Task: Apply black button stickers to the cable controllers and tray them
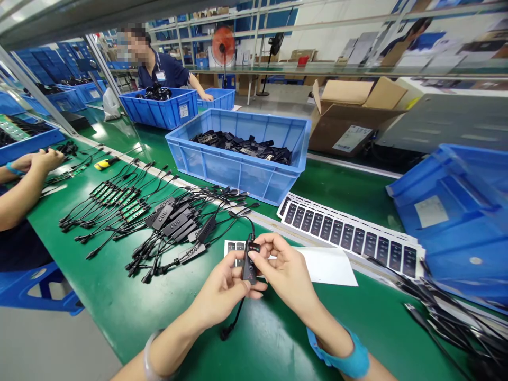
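Note:
A slim black inline controller [249, 272] with a cable at each end is held over the bench by my left hand [224, 291], its fingers closed round the lower part. My right hand [283, 267] pinches the upper end of a black sticker [254, 247] with small icons, lying along the controller's face. How much of the sticker touches the face is partly hidden by my thumb. Behind my hands lies a white sticker sheet [327, 266], with dark stickers at its left end. To the left is a pile of black controllers [174, 222] with cables.
A blue bin [238, 172] of black casings stands behind the pile. Sheets of black stickers [337, 230] lie right of it. Cables [440, 312] and a tilted blue bin [456, 211] are at right. Green circuit boards [119, 196] lie left, near a co-worker's hands [42, 161].

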A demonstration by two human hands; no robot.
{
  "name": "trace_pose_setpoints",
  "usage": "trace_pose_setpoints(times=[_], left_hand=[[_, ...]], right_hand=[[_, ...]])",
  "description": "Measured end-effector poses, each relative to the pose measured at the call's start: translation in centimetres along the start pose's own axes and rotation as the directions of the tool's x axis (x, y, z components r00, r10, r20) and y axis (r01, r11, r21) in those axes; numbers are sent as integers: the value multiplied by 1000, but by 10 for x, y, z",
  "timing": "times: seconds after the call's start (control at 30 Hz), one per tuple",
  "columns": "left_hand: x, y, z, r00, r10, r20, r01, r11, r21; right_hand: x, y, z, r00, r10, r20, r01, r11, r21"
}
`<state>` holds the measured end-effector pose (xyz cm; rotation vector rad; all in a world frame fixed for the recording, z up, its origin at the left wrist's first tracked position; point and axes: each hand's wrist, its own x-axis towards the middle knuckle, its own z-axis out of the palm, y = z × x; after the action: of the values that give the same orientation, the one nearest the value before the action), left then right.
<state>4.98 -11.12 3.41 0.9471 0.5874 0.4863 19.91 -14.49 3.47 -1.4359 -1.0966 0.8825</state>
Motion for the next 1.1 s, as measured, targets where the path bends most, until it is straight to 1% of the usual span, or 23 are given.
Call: trace_pose_setpoints(times=[0.1,0.17,0.2,0.23,0.27,0.33,0.37,0.4,0.43,0.53,0.67,0.8,0.87,0.93,1.0,1.1], left_hand=[[0,0,0,1000,25,-7,-24,1000,18],[0,1,0,999,33,-11,-33,999,1],[0,1,0,999,35,-14,-35,999,-13],[0,2,0,999,34,-14,-35,999,-26],[0,3,0,999,31,-8,-31,999,-33],[1,5,0,1000,16,19,-15,1000,-27],[1,5,1,999,5,34,-5,1000,-16],[1,5,1,999,-6,43,6,1000,1],[2,4,1,999,-18,43,17,1000,19],[4,1,1,999,-40,7,39,997,60],[6,-3,1,998,-54,-30,56,996,65],[6,-5,2,997,-27,-76,29,999,29],[7,-6,4,994,1,-105,3,999,43],[8,-6,5,992,32,-123,-21,995,95],[8,-6,6,992,54,-116,-38,989,140],[7,-5,2,996,25,-83,-7,979,203]], right_hand=[[3,4,-1,999,-1,-32,-1,998,-58],[5,5,-4,998,8,-65,-13,996,-86],[6,5,-6,998,16,-58,-22,995,-96],[6,4,-8,999,36,-17,-38,995,-94],[6,2,-9,996,69,57,-64,995,-75],[5,-1,-9,959,147,241,-149,989,-13],[4,-3,-8,938,170,302,-183,983,14],[3,-3,-6,930,170,324,-192,981,36],[3,-3,-4,939,150,308,-175,983,53],[6,-1,-1,978,60,201,-79,993,86],[10,3,-2,994,33,103,-39,998,53],[9,3,-2,990,20,140,-26,999,40],[7,2,0,992,-29,125,34,999,-36],[5,2,3,992,-83,91,96,986,-139],[2,1,6,992,-99,73,112,974,-197],[-2,-1,3,992,-116,47,123,975,-186]])
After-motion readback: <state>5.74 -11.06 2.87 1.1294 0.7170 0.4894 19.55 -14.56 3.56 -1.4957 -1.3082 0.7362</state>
